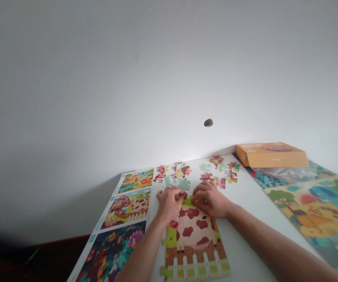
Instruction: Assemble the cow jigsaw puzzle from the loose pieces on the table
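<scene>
A partly joined jigsaw puzzle (188, 231) of a brown-spotted cow lies on the white table, with a white fence along its near edge. At its top edge is a green puzzle piece (188, 201), partly covered by my fingers. My left hand (169, 203) pinches that piece from the left, thumb and fingers closed. From the right, my right hand (211, 199) has its curled fingers on the same piece. Just beyond my hands lie loose light-green pieces (183, 183) and a pink pig piece (220, 183).
More loose pieces (160, 173) are scattered toward the wall. On the left lies a sheet with three reference pictures (127, 205). At the right are a finished animal puzzle (318, 211), a clear plastic bag (286, 172) and an orange box (274, 154). The white wall (169, 98) borders the table's far edge.
</scene>
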`<state>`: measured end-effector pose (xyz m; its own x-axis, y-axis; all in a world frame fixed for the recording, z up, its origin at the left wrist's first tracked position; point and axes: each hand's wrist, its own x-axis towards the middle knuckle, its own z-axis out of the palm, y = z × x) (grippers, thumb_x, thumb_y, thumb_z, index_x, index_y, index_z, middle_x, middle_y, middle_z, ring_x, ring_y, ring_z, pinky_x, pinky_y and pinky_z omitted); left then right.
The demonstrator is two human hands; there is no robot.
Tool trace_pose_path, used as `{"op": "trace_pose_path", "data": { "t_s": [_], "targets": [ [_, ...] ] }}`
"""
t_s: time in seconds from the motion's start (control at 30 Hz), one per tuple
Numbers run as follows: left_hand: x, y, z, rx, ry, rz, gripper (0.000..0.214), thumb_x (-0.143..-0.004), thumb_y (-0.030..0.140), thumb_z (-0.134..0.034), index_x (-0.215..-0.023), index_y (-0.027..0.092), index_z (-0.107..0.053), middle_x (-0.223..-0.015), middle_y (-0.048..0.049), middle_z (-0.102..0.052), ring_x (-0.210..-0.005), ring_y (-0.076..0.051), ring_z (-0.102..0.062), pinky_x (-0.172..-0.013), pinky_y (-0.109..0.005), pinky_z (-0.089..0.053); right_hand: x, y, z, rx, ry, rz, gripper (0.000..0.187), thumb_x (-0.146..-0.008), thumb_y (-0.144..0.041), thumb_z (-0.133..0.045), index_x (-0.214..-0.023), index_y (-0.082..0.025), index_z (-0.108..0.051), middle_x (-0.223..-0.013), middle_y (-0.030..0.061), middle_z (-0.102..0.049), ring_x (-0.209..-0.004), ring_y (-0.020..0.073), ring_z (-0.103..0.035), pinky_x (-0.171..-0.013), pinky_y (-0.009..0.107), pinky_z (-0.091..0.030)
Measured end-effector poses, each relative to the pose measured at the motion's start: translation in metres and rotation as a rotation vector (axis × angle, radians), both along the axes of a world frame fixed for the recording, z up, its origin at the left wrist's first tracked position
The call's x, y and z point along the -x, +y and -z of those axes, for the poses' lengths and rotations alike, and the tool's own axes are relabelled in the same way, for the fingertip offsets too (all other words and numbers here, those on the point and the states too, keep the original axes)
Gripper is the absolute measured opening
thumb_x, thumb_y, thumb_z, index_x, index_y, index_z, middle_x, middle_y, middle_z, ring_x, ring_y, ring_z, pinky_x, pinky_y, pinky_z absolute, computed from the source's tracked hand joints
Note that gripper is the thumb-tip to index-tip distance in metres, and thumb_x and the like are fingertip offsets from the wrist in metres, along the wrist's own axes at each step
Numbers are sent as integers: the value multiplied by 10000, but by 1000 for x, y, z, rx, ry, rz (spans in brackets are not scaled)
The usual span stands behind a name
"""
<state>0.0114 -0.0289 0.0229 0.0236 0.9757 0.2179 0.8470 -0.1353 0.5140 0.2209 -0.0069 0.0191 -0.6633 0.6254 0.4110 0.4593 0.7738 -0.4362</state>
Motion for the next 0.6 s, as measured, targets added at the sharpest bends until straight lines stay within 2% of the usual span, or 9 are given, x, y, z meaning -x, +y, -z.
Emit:
{"op": "trace_pose_path", "data": {
  "t_s": [0.23,0.4,0.6],
  "targets": [
    [-1,0,-2,13,16,1,332,-791,87,-588,-923,322,-782,-985,-12,-761,-1059,-247,-610,-1017,-483,-305,6,-15,-15,11,-67,-171,382,-856,-283,-657,-1227,-376,-657,-1293,-2,-638,-1165,257,-482,-1015,431,-342],
    [0,1,0,9,11,-1,336,-797,98,-587,-927,340,-781,-991,1,-762,-1055,-245,-614,-1023,-493,-295,8,-15,-14,44,-91,-194,432,-849,-310,-662,-1268,-409,-632,-1301,-20,-641,-1190,266,-468,-1048,456,-311],
    [1,1,1,2,10,3,322,-806,105,-588,-914,338,-782,-981,4,-761,-1048,-244,-617,-1009,-485,-304,8,-13,-14,64,-103,-190,401,-868,-330,-648,-1259,-417,-642,-1321,-24,-628,-1184,270,-460,-1041,453,-314]
  ]
}}
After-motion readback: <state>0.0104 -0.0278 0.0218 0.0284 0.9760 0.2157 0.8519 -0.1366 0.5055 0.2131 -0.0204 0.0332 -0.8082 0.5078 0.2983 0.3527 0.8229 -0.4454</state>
